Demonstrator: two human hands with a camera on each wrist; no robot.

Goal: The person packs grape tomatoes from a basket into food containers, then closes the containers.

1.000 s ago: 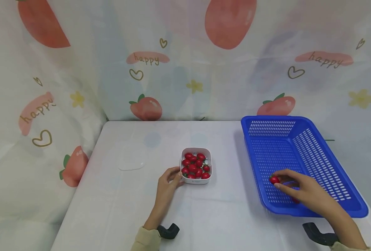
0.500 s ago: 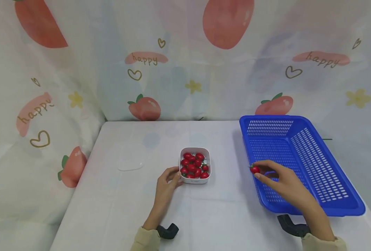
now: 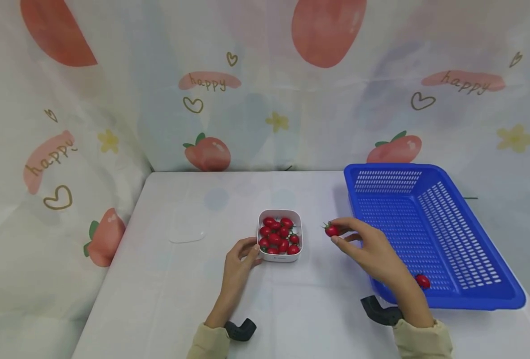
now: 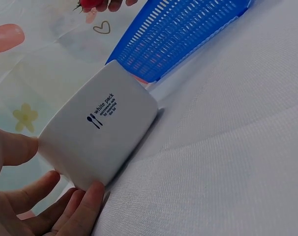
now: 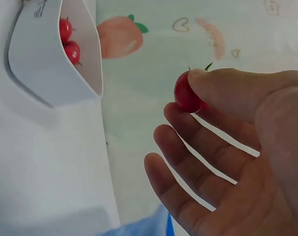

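In the head view a small white plastic container full of red cherry tomatoes stands on the table. My left hand holds its near left corner, thumb at the rim and fingers against the side, as the left wrist view shows. Between thumb and fingertips my right hand pinches one cherry tomato with a green stem. That hand is above the table, right of the container, its wrist overlapping the blue basket's left side. Another tomato lies inside the basket at the near end.
A clear lid-like piece lies flat on the white tablecloth, left of the container. Behind and to the left hangs a printed cloth. The slotted basket takes up the table's right side.
My right hand has moved left with the tomato, out from over the basket toward the container. The tomato in the basket now shows plainly. My left hand stays at the container.
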